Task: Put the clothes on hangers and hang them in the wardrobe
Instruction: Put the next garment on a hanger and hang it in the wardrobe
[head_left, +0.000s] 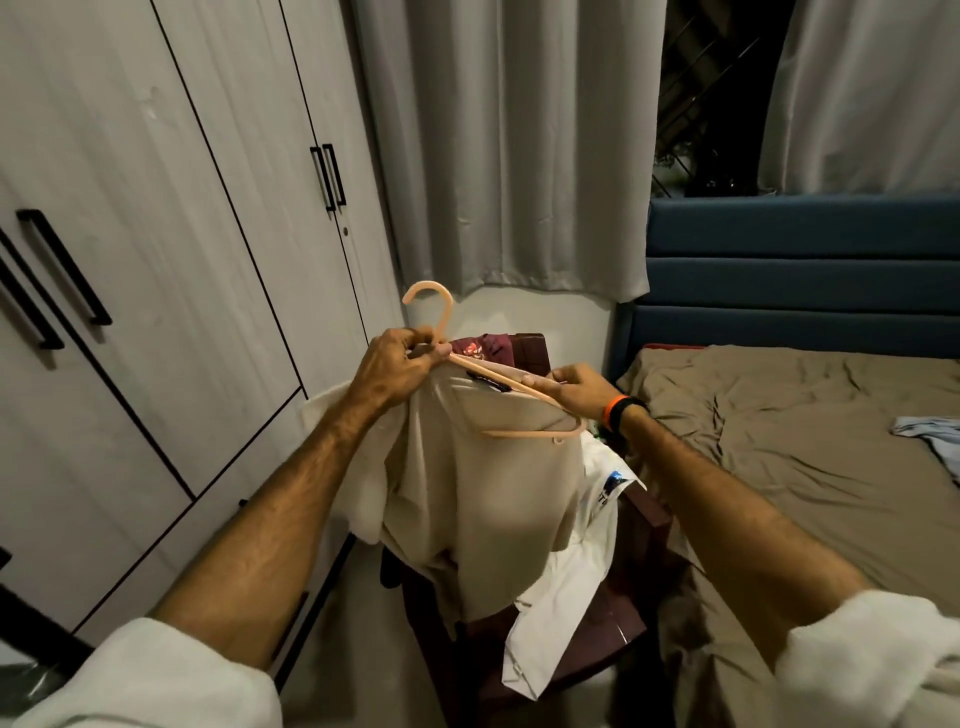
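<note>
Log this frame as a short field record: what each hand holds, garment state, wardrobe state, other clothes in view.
left hand: grips peach hanger at the hook base
right hand: holds the hanger's arm
beige garment: draped from hanger, partly threaded
wardrobe: doors closed
other clothes: white garment on the chair, light blue cloth on the bed

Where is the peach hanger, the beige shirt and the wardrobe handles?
peach hanger (511, 385), head view, on its sloping right arm.
beige shirt (488, 499), head view, on the hanging front cloth.
wardrobe handles (329, 176), head view, on the black bars of the far doors.
</note>
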